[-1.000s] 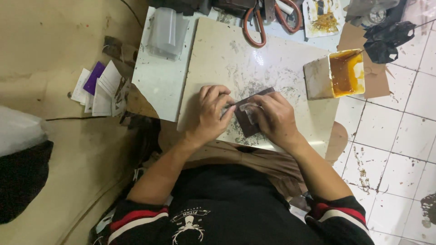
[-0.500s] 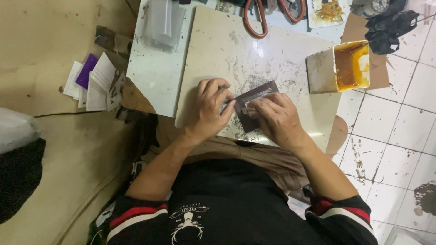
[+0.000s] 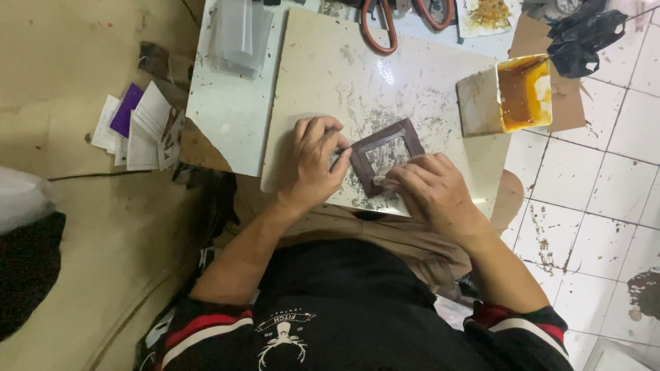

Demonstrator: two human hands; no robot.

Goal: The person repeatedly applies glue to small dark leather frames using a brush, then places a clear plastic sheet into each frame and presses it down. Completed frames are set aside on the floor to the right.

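1. We press our right hand point(image 3: 430, 189) on the near corner of the dark brown leather frame point(image 3: 387, 155), fingers curled, pinching a small pale tool against its edge.
2. Our left hand point(image 3: 313, 161) holds the frame's left side down, fingertips bent onto it.
3. The frame lies flat on the stained white slab point(image 3: 330, 75), between both hands.
4. Farther right stands a square white tub point(image 3: 507, 96) holding orange-brown glue.
5. Orange-handled scissors point(image 3: 405, 17) lie at the far edge.

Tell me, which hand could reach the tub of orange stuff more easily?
Right, probably. The right hand rests at the dark brown square frame's near edge, on the side of the white tub of orange liquid. The left hand presses the frame's far side.
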